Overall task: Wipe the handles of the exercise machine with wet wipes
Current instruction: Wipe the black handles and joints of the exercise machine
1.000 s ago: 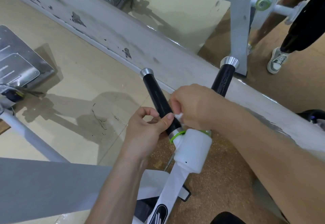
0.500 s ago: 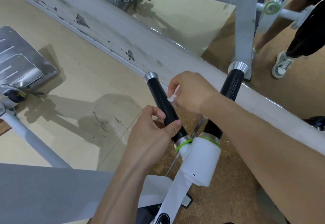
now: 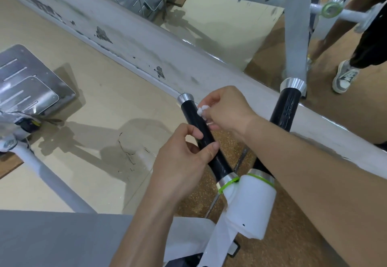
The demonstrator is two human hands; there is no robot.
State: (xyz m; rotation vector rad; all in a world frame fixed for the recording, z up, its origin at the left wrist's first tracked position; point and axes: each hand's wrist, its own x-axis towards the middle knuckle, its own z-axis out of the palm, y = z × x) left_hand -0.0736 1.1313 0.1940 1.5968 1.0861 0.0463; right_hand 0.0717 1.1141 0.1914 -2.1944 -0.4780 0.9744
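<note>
The left handle point(image 3: 219, 162) is a black bar. Its long axis runs from a white hub point(image 3: 251, 204) close to the person, up and away to the left, and ends in a chrome cap point(image 3: 185, 98). Both hands are on it. The left hand point(image 3: 182, 162) holds it about midway, with the thumb across the near face and the fingers curled round the far side. The right hand point(image 3: 227, 109) sits further up on the bar's right side, just short of the cap. Its fingertips pinch a small bunched white wipe point(image 3: 201, 111) and press it against the black grip. The right forearm comes in from the lower right and crosses over the lower part of the right handle point(image 3: 287, 107), which rises from the same hub and is touched by neither hand.

The coming move turns on one thing: the wipe lies above the left hand on the same bar. Only a short stretch up to the cap is free beyond it, and downward the left hand's grip is in the way. A stroke would most likely follow the bar's axis, so the left hand would have to shift or let go for the wipe to reach the lower half. The right hand is the nearer to the other handle.
</note>
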